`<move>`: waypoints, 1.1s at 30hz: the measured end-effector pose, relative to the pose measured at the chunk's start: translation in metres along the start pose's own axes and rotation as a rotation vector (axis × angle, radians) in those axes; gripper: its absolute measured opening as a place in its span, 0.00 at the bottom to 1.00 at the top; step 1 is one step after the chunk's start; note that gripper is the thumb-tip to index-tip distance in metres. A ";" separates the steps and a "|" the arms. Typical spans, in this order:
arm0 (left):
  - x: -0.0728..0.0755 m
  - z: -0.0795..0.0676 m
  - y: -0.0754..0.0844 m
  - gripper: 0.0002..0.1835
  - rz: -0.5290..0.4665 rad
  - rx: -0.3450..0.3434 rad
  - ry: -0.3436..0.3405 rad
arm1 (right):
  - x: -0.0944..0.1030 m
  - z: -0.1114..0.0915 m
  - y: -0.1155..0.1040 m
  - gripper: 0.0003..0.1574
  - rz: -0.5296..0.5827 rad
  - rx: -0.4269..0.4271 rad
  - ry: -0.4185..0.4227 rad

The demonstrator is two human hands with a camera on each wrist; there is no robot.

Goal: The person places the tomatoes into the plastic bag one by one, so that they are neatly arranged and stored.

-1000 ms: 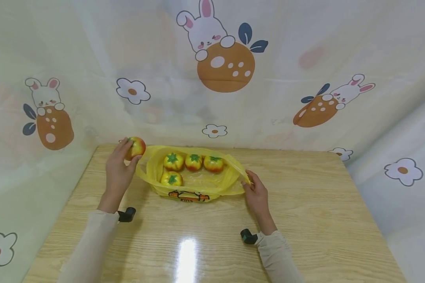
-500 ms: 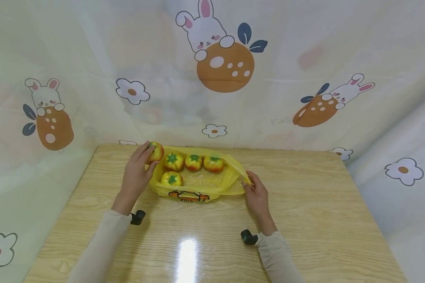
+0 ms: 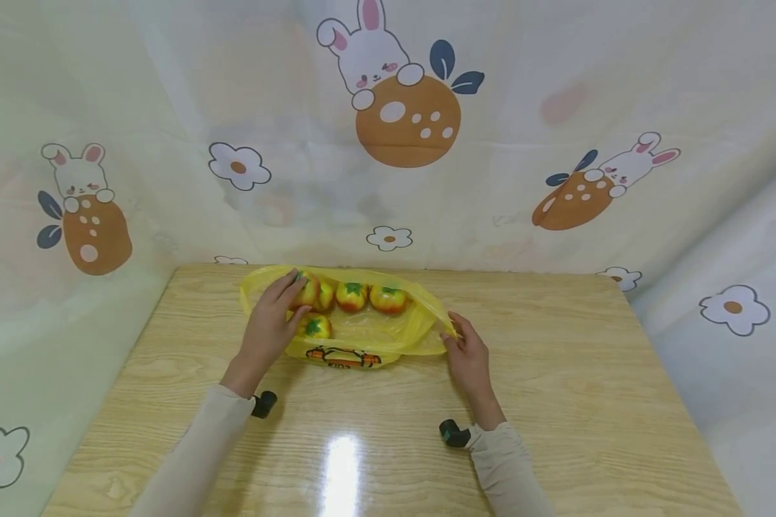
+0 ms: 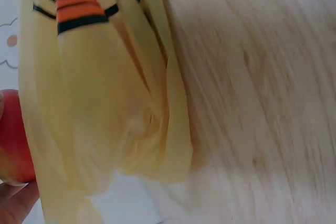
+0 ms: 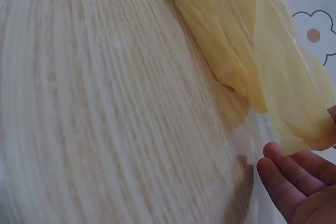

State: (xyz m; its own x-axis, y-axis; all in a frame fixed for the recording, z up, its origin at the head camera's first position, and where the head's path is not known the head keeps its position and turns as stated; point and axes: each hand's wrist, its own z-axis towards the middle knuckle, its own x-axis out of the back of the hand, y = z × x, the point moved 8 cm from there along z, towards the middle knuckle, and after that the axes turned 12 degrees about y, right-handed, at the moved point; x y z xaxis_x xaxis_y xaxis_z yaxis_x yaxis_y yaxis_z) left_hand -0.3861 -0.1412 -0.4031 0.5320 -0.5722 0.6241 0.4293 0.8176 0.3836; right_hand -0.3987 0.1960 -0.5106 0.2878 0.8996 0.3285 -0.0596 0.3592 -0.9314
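Observation:
A yellow plastic bag point(image 3: 420, 345) with an orange-and-black print lies on the table, its mouth held wide. Several yellow-red tomatoes point(image 3: 388, 299) with green star-shaped tops sit inside, most along its back side. My left hand point(image 3: 268, 330) grips another tomato point(image 3: 307, 291) over the bag's left end, overlapping a tomato behind it. In the left wrist view, the red side of this tomato point(image 4: 14, 137) shows beyond the bag wall. At the bag's right corner, my right hand point(image 3: 468, 352) pinches the rim; in the right wrist view, thumb and fingers point(image 5: 286, 182) meet at the yellow film.
The pale wooden table point(image 3: 588, 373) extends in front of the bag and to both sides. Directly behind it hangs a curtain point(image 3: 284, 208) printed with rabbits and flowers. Black wrist-worn devices point(image 3: 454, 434) stick out from both sleeves.
My left hand has carried the tomato rightward and slightly down, from outside the bag's left end to over its opening. My right hand has kept its hold on the rim.

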 end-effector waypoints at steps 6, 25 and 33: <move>-0.012 -0.002 0.011 0.28 -0.001 -0.017 -0.038 | 0.001 0.001 0.001 0.28 0.000 0.008 0.009; -0.048 -0.014 0.043 0.27 -0.057 -0.110 -0.099 | 0.011 -0.013 -0.040 0.28 0.010 0.005 -0.014; -0.061 -0.022 0.044 0.28 -0.048 -0.105 -0.145 | 0.003 -0.004 -0.006 0.28 0.024 0.026 -0.003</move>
State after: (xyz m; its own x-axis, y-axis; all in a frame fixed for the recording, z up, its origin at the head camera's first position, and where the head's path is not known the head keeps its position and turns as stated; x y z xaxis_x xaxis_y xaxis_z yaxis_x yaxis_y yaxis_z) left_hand -0.3840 -0.0718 -0.4393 0.4016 -0.5895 0.7009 0.5296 0.7739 0.3474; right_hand -0.3935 0.1958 -0.5049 0.2827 0.9089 0.3066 -0.0916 0.3437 -0.9346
